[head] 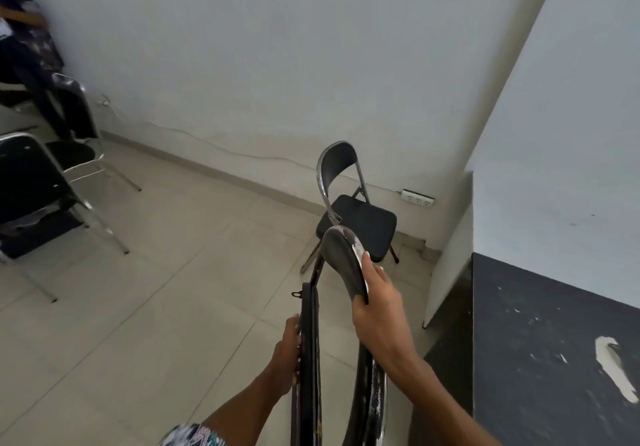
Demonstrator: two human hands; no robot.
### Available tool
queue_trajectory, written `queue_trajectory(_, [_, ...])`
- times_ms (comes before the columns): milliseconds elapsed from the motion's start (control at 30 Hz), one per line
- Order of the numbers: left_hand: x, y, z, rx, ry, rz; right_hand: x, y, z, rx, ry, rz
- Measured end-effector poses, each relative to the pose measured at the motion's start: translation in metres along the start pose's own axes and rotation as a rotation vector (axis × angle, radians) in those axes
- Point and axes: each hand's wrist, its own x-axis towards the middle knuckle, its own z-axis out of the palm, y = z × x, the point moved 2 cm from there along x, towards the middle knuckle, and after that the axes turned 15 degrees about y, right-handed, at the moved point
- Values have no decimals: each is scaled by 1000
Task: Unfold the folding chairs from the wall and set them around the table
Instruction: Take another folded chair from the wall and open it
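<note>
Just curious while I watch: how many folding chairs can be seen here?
4. One folded chair is held in both hands, one open chair stands by the far wall, and two open chairs stand at the left edge. Others may be out of view.

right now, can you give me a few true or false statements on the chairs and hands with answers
1. Both hands hold the folded chair. True: the left hand grips its seat edge, the right hand its backrest.
2. The chair by the wall is folded flat. False: it stands open on the floor.
3. The power strip lies on the chair's seat. False: it sits at the wall's base, beside the chair.
4. Other open chairs stand at the left. True.
5. The right hand is empty. False: it is closed on the backrest.
</note>
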Motion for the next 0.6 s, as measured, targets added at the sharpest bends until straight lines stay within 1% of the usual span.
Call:
queue_trajectory(200, [95,82,-1,81,-120,-43,77,-10,74,-84,110,120])
queue_trajectory(367, [161,153,-6,177,-258,-78,137,-24,131,-118,243,214])
queue_trajectory(600, [212,198,-11,283,-348,-103,178,-20,180,-134,334,330])
